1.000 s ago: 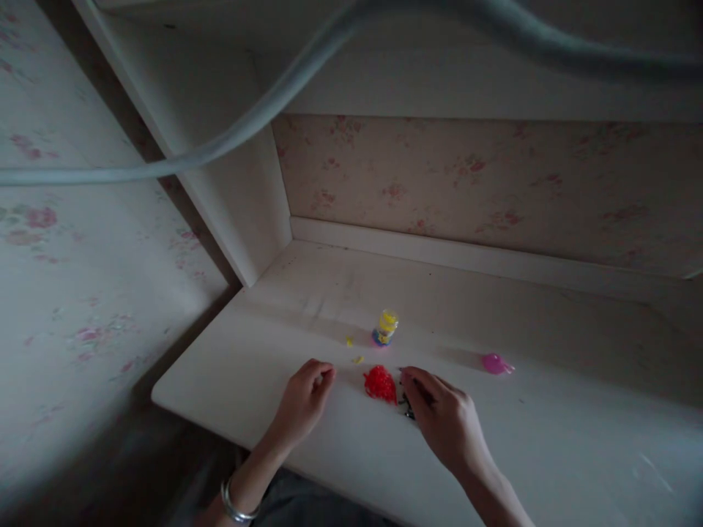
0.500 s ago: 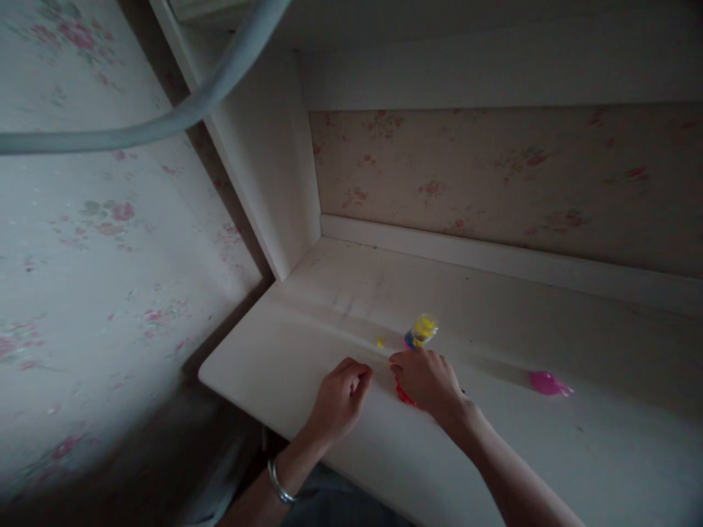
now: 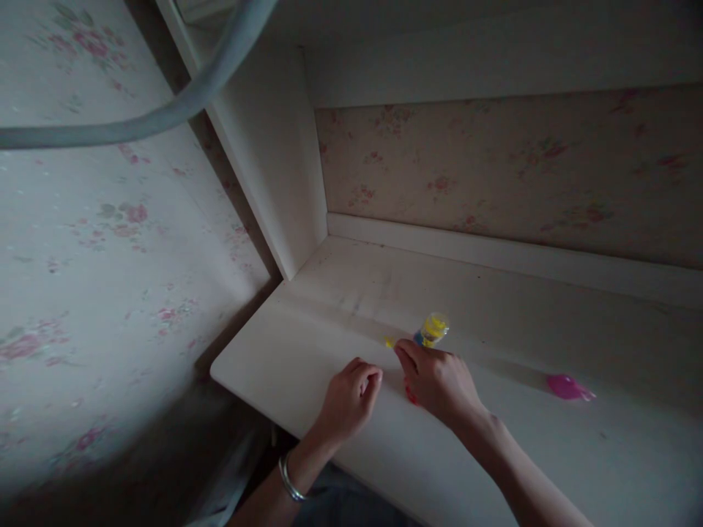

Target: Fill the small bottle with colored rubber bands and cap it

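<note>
My right hand (image 3: 440,382) is over the table with its thumb and fingers pinched together. Its fingertips are right beside a small yellow piece (image 3: 389,342); whether they touch it or hold anything is hard to see. Part of a red item (image 3: 410,392) shows under that hand, the rest covered by it. Just beyond the knuckles is a small clear container with yellow in it (image 3: 435,329) and blue lower down. My left hand (image 3: 351,396), a silver bangle on its wrist, is curled into a loose fist near the table's front, with nothing visible in it.
A pink object with a pale narrow end (image 3: 565,386) lies to the right on the white table (image 3: 318,329). A white side panel and low back ledge (image 3: 494,249) border the table. A thick pale tube (image 3: 126,132) crosses the upper left.
My right hand has moved slightly forward, bringing its fingertips close to the yellow piece. My left hand keeps its curl. The whole view has shifted a little.
</note>
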Tool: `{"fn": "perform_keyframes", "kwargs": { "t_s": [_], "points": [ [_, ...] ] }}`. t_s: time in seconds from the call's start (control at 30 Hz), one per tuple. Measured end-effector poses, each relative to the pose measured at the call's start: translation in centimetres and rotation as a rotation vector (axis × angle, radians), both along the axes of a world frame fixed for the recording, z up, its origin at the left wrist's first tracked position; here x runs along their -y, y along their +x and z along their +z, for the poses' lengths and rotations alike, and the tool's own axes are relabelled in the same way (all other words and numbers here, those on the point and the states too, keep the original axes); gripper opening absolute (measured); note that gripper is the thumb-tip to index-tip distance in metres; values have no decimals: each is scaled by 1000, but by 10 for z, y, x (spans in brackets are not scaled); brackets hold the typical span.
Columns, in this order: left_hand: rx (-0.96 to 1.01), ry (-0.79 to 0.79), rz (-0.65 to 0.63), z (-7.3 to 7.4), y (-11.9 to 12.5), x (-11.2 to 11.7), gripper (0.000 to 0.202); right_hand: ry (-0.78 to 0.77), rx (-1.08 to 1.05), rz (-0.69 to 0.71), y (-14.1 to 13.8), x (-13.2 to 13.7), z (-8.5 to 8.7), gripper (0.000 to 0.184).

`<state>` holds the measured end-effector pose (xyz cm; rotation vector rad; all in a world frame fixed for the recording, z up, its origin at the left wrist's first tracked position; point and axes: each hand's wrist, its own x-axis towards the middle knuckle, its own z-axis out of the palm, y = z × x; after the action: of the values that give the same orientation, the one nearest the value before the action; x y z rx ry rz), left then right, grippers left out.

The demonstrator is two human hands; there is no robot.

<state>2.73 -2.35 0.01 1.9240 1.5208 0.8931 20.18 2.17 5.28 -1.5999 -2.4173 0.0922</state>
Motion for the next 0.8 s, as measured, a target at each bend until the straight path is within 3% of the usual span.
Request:
{"fn": "perform_keyframes", "kwargs": {
  "t_s": [0.17,0.3,0.67,0.8],
  "points": [
    [-6,18,6,1,-1,0,24,207,-396,-106,27,-4,26,31],
    [-5,4,-3,2,-1,0,26,328,-456,-258,47,-19,40,34],
    [-6,2,3,0,1,0,28,112,-403,-250,48,-30,26,29],
    [1,10,4,-1,1,1,29,179,-486,-246,50,-27,33,30]
  ]
}}
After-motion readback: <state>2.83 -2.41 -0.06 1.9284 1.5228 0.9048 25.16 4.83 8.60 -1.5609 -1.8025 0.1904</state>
